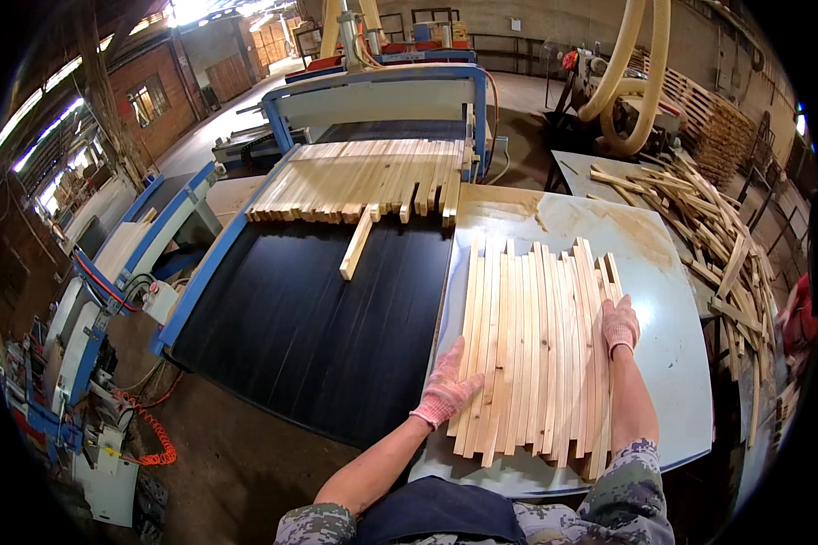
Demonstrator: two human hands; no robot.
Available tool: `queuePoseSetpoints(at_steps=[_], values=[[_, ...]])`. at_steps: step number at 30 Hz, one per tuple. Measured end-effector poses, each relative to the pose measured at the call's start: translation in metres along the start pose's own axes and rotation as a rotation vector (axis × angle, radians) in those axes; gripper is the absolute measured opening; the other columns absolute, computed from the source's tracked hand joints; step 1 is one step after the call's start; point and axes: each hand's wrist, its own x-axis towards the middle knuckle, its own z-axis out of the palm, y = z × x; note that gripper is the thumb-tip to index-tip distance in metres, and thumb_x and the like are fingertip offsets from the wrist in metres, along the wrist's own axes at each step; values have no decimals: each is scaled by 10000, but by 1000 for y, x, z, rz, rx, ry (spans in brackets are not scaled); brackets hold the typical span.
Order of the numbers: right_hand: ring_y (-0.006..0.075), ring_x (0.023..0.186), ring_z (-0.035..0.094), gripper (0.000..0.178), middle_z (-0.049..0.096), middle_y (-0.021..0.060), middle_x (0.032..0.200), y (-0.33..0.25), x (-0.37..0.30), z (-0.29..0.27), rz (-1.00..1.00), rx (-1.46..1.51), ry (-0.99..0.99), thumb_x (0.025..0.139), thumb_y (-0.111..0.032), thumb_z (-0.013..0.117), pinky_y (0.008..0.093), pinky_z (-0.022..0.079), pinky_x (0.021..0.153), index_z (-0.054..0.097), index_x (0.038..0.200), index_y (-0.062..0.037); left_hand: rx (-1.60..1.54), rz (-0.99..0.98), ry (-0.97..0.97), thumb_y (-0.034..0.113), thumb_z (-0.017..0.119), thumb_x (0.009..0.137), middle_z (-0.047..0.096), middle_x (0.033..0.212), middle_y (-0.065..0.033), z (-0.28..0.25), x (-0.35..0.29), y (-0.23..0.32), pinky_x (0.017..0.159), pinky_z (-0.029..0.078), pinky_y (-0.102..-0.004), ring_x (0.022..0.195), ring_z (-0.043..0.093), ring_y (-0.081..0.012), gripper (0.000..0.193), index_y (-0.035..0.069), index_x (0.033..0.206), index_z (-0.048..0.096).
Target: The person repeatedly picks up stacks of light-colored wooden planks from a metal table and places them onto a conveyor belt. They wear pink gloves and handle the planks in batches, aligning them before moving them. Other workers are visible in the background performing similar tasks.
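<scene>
Right of the one black conveyor belt (309, 336), one row of over a dozen wooden strips (527, 354) covers the bench (673, 363). The left hand (447, 388), thumb and fingers spread, presses the row's belt-side edge; the right hand (620, 324) touches the opposite edge, finger closure unclear. One strip (358, 247) juts on the belt.

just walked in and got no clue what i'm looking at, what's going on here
A person in pink gloves has the left hand and right hand at opposite sides of a batch of wooden strips on a pale tabletop. To the left, another row of strips lies across a black belt, one strip jutting toward the person.
</scene>
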Motion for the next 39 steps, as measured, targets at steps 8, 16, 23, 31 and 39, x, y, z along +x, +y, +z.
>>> queuePoseSetpoints(at_steps=[8,16,23,31,39], values=[[447,1356,603,752,631,285,1454,-6,1,3,-3,34,2,1013,-475,594,513,483,1137,446,1610,-43,-21,-16,5,357,816,892,452,1592,-278,-2,2,1,1250,366,-450,1463,461,-422,976,11,1662,327],[333,1482,484,802,429,240,1672,69,70,87,-278,539,-3,1078,-475,578,398,354,1250,369,1628,70,34,24,28,429,767,913,412,1657,-258,17,4,-16,1293,299,-449,1540,385,-401,979,20,1676,311],[361,1465,494,882,402,263,1672,114,151,97,-287,224,107,1075,-503,566,401,379,1233,286,1639,115,-88,-159,-146,355,743,922,361,1694,-266,-9,5,36,1319,239,-494,1597,260,-479,985,117,1721,221],[303,1413,538,825,502,250,1591,168,183,84,-291,831,-339,1078,-499,594,425,448,1167,386,1605,101,-116,-170,-140,324,752,924,322,1718,-251,-10,5,34,1326,226,-519,1605,217,-510,1000,152,1731,187],[294,1359,569,775,556,233,1532,118,52,77,-162,756,-391,1082,-503,590,420,464,1136,463,1554,98,-85,-172,-76,341,769,910,305,1745,-186,-1,1,9,1324,218,-533,1593,234,-525,1019,147,1730,195]])
